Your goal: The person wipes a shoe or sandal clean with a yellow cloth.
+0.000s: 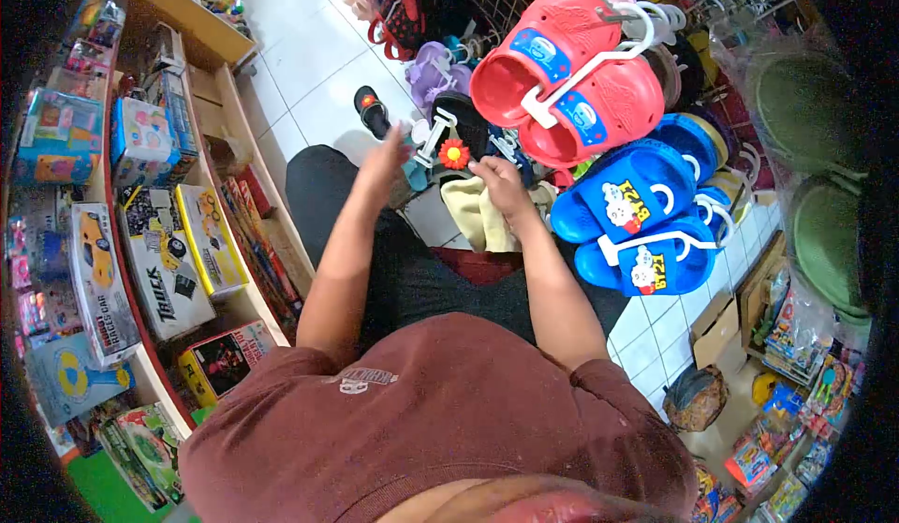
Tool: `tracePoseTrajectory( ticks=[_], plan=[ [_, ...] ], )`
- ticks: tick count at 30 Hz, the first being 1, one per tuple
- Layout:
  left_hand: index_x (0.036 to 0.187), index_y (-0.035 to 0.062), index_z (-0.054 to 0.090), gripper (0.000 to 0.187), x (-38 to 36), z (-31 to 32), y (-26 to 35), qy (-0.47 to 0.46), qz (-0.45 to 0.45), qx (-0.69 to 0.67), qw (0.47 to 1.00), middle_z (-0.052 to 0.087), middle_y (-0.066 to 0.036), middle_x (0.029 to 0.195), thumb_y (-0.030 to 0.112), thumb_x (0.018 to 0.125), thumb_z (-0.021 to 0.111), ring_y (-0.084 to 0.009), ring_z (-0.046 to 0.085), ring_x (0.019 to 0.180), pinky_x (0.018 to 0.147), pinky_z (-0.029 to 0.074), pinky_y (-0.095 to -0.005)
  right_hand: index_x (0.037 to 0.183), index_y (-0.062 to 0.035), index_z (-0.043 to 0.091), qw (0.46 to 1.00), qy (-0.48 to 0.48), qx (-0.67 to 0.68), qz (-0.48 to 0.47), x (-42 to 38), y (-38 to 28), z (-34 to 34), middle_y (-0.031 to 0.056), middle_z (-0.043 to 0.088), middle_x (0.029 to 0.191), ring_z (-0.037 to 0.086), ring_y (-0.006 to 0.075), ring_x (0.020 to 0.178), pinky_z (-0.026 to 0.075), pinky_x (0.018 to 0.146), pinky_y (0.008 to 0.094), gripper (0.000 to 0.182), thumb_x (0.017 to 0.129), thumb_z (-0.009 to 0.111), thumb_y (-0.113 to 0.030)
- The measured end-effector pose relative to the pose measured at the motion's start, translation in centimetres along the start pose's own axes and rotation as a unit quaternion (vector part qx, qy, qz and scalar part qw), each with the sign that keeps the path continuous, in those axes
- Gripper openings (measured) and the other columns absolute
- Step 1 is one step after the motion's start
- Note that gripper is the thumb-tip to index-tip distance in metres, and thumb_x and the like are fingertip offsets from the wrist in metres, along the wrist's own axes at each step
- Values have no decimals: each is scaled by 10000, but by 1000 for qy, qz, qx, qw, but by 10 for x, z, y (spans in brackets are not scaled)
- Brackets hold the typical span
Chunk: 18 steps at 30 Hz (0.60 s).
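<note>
My right hand is closed round a pale yellow cloth that hangs below it toward my lap. Its fingertips are right beside a red flower with a yellow centre, which sits in front of a black sandal. Slightly blurred, my left hand is raised to the left with fingers stretched out and holding nothing visible. Close to it is a white plastic shoe hanger. A black flip-flop with a red flower lies on the tiles beyond the left hand.
Pink clogs and blue BT21 slippers hang on white hangers at the right. Purple shoes are ahead. Shelves of boxed toys line the left. Green footwear in plastic hangs far right, near a cardboard box.
</note>
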State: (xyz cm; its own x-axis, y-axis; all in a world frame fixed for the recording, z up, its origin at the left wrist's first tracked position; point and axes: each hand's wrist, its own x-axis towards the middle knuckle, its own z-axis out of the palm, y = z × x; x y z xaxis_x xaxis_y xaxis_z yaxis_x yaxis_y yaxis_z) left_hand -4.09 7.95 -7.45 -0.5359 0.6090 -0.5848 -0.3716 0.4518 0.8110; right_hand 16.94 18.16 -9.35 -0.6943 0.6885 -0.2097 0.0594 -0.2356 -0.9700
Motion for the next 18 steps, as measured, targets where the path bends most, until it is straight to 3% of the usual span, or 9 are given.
tracePoseTrajectory(
  ticks=[2, 4, 6, 9, 12, 13, 14, 16, 18],
  plan=[
    [1179, 36, 612, 593, -11, 13, 1, -47, 6, 39, 998, 632, -61, 993, 553, 895, 551, -165, 547, 922, 825, 430, -342, 597, -73, 532, 999, -16, -46, -13, 3, 0, -5, -77, 413, 586, 363, 36, 582, 298, 522, 270, 324, 867, 643, -212],
    [1077, 64, 646, 345, -9, 22, -1, -82, 69, 60, 992, 629, 27, 886, 370, 926, 601, -71, 523, 747, 644, 409, -239, 596, -40, 531, 996, -12, -83, -24, 1, -9, -7, -52, 426, 569, 376, 48, 580, 322, 524, 285, 342, 862, 653, -218],
    [1040, 62, 647, 285, 7, 28, -4, -91, 107, 16, 990, 617, 34, 844, 317, 914, 632, -65, 503, 705, 620, 391, -240, 601, -29, 532, 991, -14, -123, -41, -2, -21, -12, -39, 427, 564, 379, 55, 581, 334, 527, 292, 348, 861, 658, -224],
    [1016, 51, 641, 270, 23, 27, -2, -82, 100, 11, 992, 610, 27, 820, 293, 897, 659, -61, 491, 689, 601, 385, -240, 614, -12, 544, 989, 11, -145, -25, 2, -16, -13, -22, 438, 567, 388, 61, 588, 342, 527, 305, 352, 858, 666, -234],
    [986, 40, 629, 268, 57, 26, -21, -73, 185, 117, 973, 624, 0, 823, 283, 884, 678, -64, 501, 699, 595, 397, -250, 625, -6, 556, 992, 25, -125, 2, 7, 3, -15, -6, 432, 561, 392, 73, 587, 337, 528, 318, 358, 854, 665, -258],
    [968, 12, 608, 308, 54, 27, -16, -88, 159, 144, 973, 639, -47, 841, 298, 879, 679, -98, 541, 747, 628, 434, -281, 621, -12, 552, 989, 33, -147, 7, 10, 6, -16, -8, 427, 562, 388, 74, 584, 335, 527, 320, 365, 856, 658, -270],
    [1014, -26, 598, 381, 49, 31, -15, -66, 217, 214, 950, 644, -84, 857, 315, 867, 688, -137, 558, 771, 678, 460, -313, 618, -18, 548, 985, 41, -169, 14, 12, 11, -17, -10, 423, 562, 384, 76, 581, 332, 526, 323, 371, 858, 652, -281],
    [1083, -44, 588, 451, 62, 31, -24, -108, 206, 275, 933, 651, -111, 884, 324, 849, 702, -159, 576, 792, 702, 471, -329, 664, -21, 555, 984, 37, -175, 16, 17, 18, -18, -14, 429, 578, 376, 81, 581, 336, 533, 305, 365, 888, 619, -302],
    [1106, -45, 602, 473, 61, 33, -28, -88, 189, 273, 939, 662, -121, 894, 324, 832, 713, -161, 593, 794, 711, 475, -323, 679, -20, 574, 985, 56, -160, 42, 17, 21, -18, -16, 441, 583, 379, 76, 586, 341, 537, 303, 353, 888, 620, -301]
  ],
)
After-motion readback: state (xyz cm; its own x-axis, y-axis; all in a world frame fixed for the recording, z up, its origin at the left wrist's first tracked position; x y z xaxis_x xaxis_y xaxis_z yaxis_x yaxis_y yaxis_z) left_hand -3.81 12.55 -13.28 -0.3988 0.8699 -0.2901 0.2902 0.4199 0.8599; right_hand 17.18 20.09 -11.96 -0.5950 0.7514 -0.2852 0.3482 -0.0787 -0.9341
